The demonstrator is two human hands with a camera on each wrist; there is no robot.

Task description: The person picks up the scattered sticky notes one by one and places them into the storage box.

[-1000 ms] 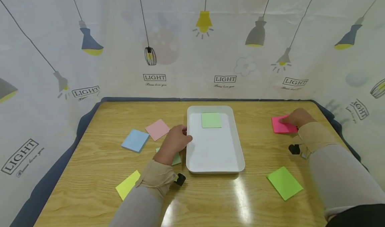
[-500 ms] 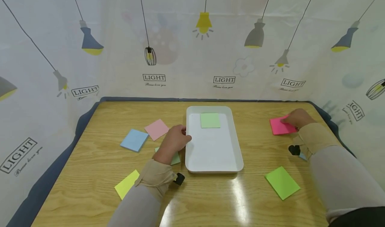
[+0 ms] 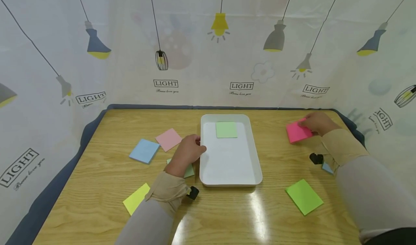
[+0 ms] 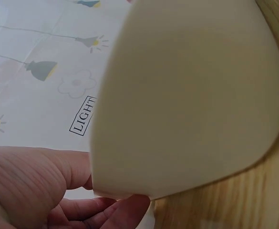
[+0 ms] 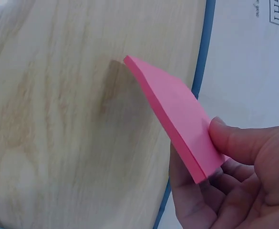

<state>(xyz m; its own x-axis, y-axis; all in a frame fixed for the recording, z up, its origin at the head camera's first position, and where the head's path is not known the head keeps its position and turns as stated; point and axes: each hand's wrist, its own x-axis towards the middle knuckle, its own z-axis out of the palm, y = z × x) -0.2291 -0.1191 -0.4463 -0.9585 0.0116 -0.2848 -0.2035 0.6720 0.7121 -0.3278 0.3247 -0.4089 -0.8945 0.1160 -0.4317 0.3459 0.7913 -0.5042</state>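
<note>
the hot pink pad (image 3: 297,132) is hanging pinched in the right hand (image 3: 316,123) fingers (image 5: 234,143) over the wooden worktop (image 3: 97,187); left hand (image 3: 186,152) fingers are curling on the white tray (image 3: 256,165) rim; a lamp-print curtain (image 3: 130,75) is enclosing the worktop.

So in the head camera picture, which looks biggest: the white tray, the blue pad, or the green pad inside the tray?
Largest to smallest:
1. White tray
2. Blue pad
3. Green pad in the tray
The blue pad lies nearer the camera, so those two may really match.

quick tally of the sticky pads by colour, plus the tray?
Green pads: 3
Blue pads: 2
Light pink pad: 1
Hot pink pad: 1
Yellow pad: 1
White tray: 1
Total: 9
</note>
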